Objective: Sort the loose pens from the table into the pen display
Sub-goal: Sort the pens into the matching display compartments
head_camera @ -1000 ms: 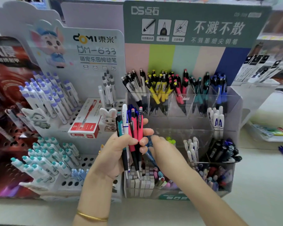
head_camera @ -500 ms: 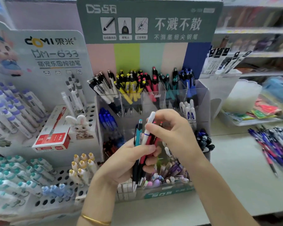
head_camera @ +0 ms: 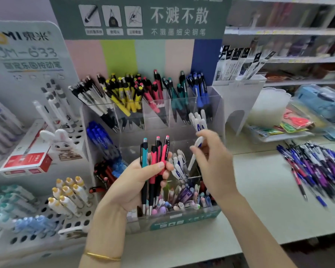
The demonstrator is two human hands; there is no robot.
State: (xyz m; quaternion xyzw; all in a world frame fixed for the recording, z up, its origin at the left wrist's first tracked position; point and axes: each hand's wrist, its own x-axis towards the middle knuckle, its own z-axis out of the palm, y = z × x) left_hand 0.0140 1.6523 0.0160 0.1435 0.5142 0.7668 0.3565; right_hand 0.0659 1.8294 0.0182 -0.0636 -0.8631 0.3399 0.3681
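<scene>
Pale table [head_camera: 259, 192] fills the lower right of frame. Store shelves [head_camera: 290, 31] sit upper right, blurred. Clear tiered pen display [head_camera: 218, 113] is at centre, with a green header card [head_camera: 143, 18] top centre. A white peg-hole stand [head_camera: 27, 55] with capped pens takes the left edge.

The display's top tier is sorted by colour, left to right: white/black, yellow, red, teal, blue.

Loose pens [head_camera: 317, 167] lie heaped on the table at right of frame, well apart from the display.

Left hand [head_camera: 133, 184], lower centre, is in front of the display. Fingers and thumb are curled round a bundle of pens [head_camera: 156, 161]: one teal, the rest red, upright, clickers up. Gold bangle [head_camera: 103, 256] on that wrist.

Right hand [head_camera: 215, 163], just right of the bundle, is motion-blurred. Its fingertips pinch a white pen [head_camera: 196, 149], tilted with the top leaning right. The pen hangs over the middle-tier compartment holding the stocked white pens [head_camera: 179, 168]. Can't tell whether it touches them.
</scene>
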